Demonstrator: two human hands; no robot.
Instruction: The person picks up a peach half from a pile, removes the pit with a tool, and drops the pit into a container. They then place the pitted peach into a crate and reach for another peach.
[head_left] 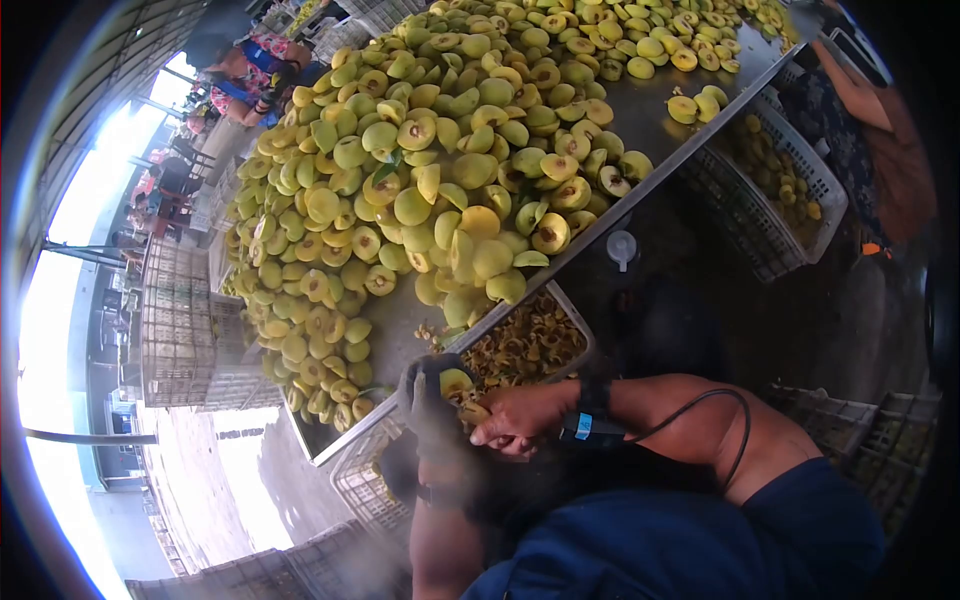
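Note:
My left hand [425, 405], in a dark grey glove, is closed around a halved yellow-green fruit [457, 381] at the near edge of the metal table. Right beside it is my bare right hand [520, 415], its fingers closed and pressed near the fruit. Whatever the right fingers grip is hidden. Beyond both hands, a big heap of halved yellow-green fruit [410, 205] covers much of the table [400, 325], many halves showing brown hollows. Below the table edge, a crate [583, 328] holds brown pits and scraps [525, 350].
A grey crate [745, 205] with fruit pieces stands under the table's right side, near another person [850, 120]. A clear plastic container [621, 247] lies below the edge. Another person [250, 75] works across the heap. Stacked crates [180, 320] stand at left.

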